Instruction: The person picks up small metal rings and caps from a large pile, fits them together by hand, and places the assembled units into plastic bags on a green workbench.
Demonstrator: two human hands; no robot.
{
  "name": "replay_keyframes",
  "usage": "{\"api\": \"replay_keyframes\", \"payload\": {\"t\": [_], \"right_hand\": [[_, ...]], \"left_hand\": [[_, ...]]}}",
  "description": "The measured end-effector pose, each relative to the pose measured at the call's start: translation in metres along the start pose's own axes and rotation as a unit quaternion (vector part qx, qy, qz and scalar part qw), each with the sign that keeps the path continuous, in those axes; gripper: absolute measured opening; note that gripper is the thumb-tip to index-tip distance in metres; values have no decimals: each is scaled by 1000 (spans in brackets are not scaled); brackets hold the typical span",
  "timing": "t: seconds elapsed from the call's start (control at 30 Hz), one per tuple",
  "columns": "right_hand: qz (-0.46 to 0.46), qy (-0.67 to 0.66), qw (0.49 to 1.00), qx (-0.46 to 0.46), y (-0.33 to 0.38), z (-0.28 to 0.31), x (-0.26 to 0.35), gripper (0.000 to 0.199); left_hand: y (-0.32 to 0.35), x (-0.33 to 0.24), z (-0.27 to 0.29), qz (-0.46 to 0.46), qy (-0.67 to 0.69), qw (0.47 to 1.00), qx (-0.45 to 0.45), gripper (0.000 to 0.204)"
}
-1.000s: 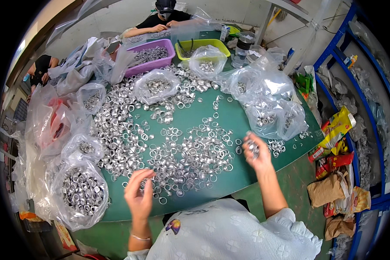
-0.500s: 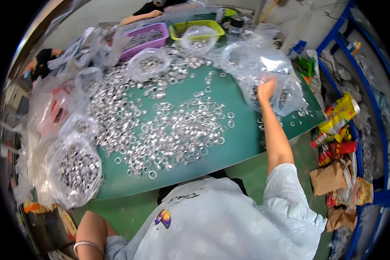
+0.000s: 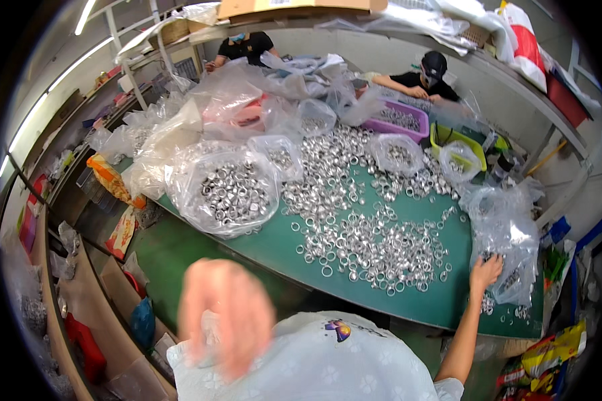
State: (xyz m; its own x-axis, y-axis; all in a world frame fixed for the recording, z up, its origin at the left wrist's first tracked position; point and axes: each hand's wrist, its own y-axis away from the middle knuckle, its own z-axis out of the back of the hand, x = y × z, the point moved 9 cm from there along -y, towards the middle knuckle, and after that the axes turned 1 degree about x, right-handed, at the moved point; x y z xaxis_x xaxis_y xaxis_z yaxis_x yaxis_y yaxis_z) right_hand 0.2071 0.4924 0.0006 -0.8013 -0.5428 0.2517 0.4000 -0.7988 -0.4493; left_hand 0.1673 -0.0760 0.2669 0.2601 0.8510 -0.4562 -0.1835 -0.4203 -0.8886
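Observation:
My left hand (image 3: pixel 227 317) is raised close in front of my shirt, off the table. It is smeared by motion, its fingers hang downward, and whether it holds anything cannot be made out. At the right end of the green table (image 3: pixel 274 250), my right hand (image 3: pixel 486 273) rests on the edge of a clear plastic bag (image 3: pixel 515 281) with metal rings in it. Its fingers look apart and lie over rings at the bag's mouth. Shiny silver rings (image 3: pixel 381 247) spread loose over the table's middle, left of my right hand.
A large clear bag of rings (image 3: pixel 237 190) stands at the left table edge. Behind are smaller bags of rings (image 3: pixel 396 152), a purple basket (image 3: pixel 418 123) and a yellow-green basket (image 3: pixel 478 150). Two people (image 3: pixel 435 77) sit across the table. Shelving (image 3: pixel 80 301) lines the left.
The view has swung left, bringing the shelving and both people into sight. My left hand has come up in front of my shirt. My right hand stays by the bags at the right.

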Motion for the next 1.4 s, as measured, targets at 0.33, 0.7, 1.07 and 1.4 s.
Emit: {"api": "replay_keyframes", "payload": {"t": [0.33, 0.7, 1.07, 1.4], "right_hand": [[472, -303, 756, 337, 210, 74, 211, 53], [394, -242, 870, 169, 150, 33, 187, 30], [423, -269, 797, 336, 180, 44, 248, 47], [412, -237, 836, 275, 168, 48, 189, 28]], "left_hand": [[193, 179, 117, 542, -632, 536, -140, 55], [225, 193, 128, 533, -649, 468, -276, 40], [187, 238, 140, 548, -604, 552, -172, 52], [204, 218, 132, 580, -608, 519, -157, 41]]}}
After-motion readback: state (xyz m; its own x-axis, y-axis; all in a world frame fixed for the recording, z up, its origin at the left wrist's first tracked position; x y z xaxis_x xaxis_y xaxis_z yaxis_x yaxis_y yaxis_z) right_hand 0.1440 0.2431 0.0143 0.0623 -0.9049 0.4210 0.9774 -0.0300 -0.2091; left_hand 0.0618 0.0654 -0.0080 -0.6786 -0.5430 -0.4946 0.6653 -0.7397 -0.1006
